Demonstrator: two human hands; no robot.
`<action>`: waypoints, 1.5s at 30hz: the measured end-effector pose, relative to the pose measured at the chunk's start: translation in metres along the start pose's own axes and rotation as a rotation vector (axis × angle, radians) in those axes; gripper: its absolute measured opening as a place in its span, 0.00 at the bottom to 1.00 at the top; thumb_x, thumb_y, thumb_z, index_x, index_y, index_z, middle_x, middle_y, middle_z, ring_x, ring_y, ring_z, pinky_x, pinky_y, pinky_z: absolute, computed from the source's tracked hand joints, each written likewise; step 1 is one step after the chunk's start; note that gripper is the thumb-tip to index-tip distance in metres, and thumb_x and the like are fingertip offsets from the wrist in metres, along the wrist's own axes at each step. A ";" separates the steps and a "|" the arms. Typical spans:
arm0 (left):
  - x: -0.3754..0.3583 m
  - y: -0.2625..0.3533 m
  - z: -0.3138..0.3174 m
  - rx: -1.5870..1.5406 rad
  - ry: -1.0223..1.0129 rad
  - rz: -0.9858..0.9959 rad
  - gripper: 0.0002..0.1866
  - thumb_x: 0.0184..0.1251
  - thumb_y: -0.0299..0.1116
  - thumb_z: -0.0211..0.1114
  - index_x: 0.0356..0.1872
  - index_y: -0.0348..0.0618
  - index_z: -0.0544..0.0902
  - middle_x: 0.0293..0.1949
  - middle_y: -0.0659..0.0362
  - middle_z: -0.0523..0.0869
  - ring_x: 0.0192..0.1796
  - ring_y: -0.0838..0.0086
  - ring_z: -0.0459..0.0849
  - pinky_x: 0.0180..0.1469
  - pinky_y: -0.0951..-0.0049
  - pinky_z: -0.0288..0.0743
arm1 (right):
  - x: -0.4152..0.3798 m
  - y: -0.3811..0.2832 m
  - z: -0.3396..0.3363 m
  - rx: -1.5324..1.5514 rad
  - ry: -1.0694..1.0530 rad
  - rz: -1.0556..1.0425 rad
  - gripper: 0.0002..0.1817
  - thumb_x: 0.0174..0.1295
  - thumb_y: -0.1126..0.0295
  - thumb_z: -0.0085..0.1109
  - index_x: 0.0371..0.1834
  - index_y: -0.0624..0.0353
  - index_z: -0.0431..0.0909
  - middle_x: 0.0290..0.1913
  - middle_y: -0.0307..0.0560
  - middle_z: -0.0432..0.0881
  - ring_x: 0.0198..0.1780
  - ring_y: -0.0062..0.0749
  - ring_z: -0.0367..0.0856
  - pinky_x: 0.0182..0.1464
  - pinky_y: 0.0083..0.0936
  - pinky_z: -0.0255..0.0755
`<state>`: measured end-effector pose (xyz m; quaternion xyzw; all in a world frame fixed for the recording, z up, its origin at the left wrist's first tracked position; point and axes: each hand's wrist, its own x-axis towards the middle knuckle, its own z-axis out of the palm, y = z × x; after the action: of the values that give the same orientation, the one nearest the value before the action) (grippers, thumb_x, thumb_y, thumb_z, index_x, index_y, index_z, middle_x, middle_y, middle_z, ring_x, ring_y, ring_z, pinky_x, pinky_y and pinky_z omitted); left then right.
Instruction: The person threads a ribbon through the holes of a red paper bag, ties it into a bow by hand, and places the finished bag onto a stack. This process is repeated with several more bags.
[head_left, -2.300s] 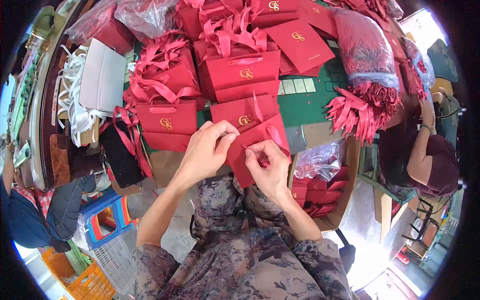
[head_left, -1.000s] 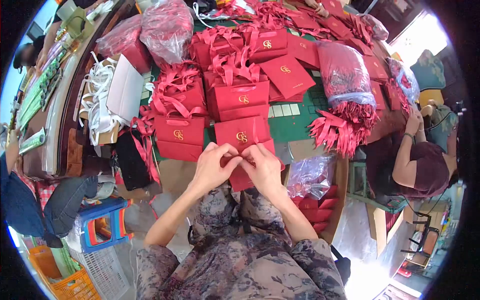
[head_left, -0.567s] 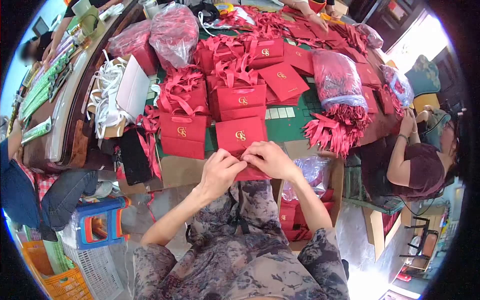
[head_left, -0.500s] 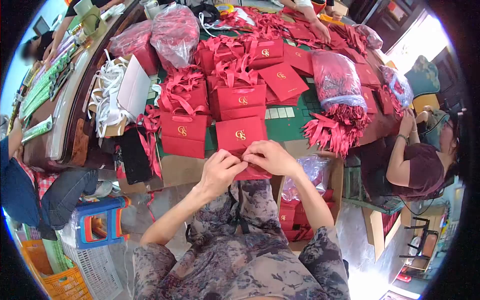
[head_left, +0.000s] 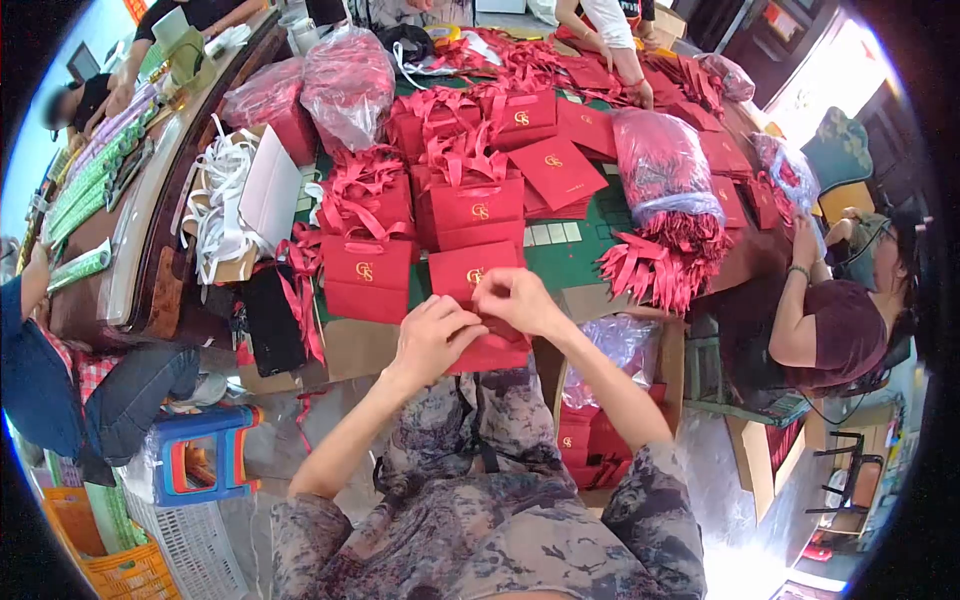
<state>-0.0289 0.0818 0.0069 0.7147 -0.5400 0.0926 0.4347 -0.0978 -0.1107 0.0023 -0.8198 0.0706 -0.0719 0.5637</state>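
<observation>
A red paper gift bag (head_left: 462, 262) with gold lettering lies at the table's near edge in front of me, its lower part hanging toward my lap. My left hand (head_left: 436, 335) is closed on the bag's near left part, thumb and fingers together. Over its right side, my right hand (head_left: 521, 303) is raised a little with thumb and fingertips pinched; what is between them, perhaps a ribbon, is too small to make out. Just left stands another red bag (head_left: 366, 275). Behind are upright bags (head_left: 478, 205) with pink ribbon handles and a stack of flat red bags (head_left: 558, 172).
Plastic-wrapped red bundles (head_left: 660, 160) stand right and back left. A box of white ribbons (head_left: 232, 190) and a black pouch (head_left: 272, 315) sit left. An open carton (head_left: 672, 375) is below right. Co-workers sit either side; another person's hand (head_left: 640, 92) reaches across the far side.
My right hand has risen slightly and moved apart from my left, which stays low on the bag. The far person's arm has shifted, and the whole view has moved a little.
</observation>
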 end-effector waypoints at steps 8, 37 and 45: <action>0.011 -0.019 0.024 -0.065 -0.069 -0.558 0.12 0.58 0.37 0.77 0.30 0.41 0.83 0.27 0.57 0.84 0.34 0.60 0.83 0.37 0.61 0.76 | 0.012 0.011 0.008 0.025 0.102 -0.050 0.08 0.68 0.71 0.63 0.42 0.64 0.85 0.37 0.48 0.86 0.38 0.31 0.85 0.43 0.27 0.78; 0.030 -0.016 0.034 0.083 -0.204 -0.294 0.06 0.66 0.32 0.64 0.35 0.41 0.85 0.32 0.50 0.85 0.37 0.51 0.83 0.44 0.53 0.76 | -0.017 0.021 0.006 0.094 0.255 -0.030 0.08 0.71 0.75 0.59 0.48 0.66 0.83 0.44 0.43 0.87 0.47 0.21 0.83 0.51 0.21 0.77; 0.019 -0.018 0.023 -0.002 -0.043 -0.423 0.40 0.54 0.39 0.81 0.69 0.46 0.72 0.58 0.45 0.78 0.60 0.51 0.77 0.64 0.57 0.73 | -0.008 0.017 -0.012 0.592 0.390 0.172 0.08 0.73 0.70 0.58 0.46 0.63 0.82 0.35 0.30 0.80 0.35 0.09 0.71 0.37 0.12 0.64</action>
<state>-0.0140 0.0526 -0.0047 0.8134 -0.3874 -0.0168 0.4336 -0.1083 -0.1263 -0.0101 -0.5831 0.2216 -0.1968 0.7564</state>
